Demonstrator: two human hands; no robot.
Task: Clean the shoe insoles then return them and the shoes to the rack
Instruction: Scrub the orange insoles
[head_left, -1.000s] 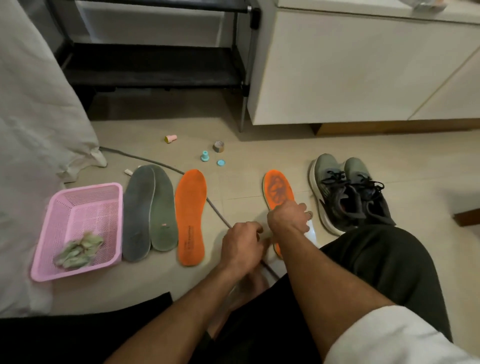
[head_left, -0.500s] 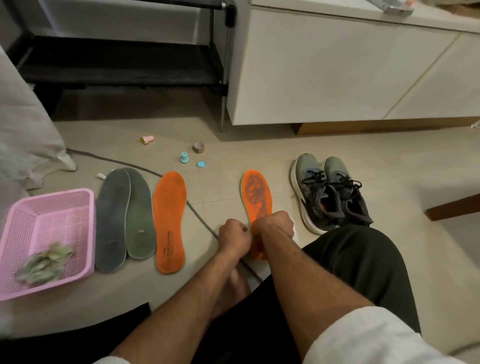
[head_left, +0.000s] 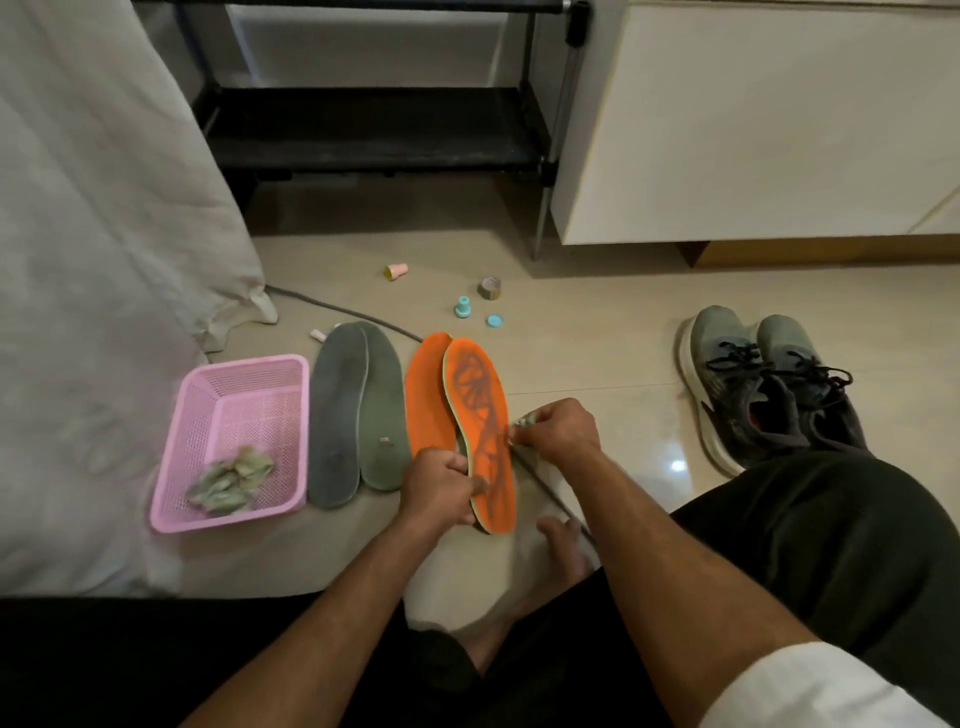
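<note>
A pink basket (head_left: 228, 415) holding crumpled wipes (head_left: 228, 480) sits left of two grey insoles (head_left: 358, 415). Right of those lies a plain orange insole (head_left: 428, 395), partly under the stained orange insole (head_left: 480, 415), whose heel edge the left hand (head_left: 441, 486) grips, fingers curled, forearm reaching in from below. Just right of that insole, the right hand (head_left: 558, 431) pinches a small wipe (head_left: 522, 422) at its edge. The shoes (head_left: 763, 384) stand well right of it
</note>
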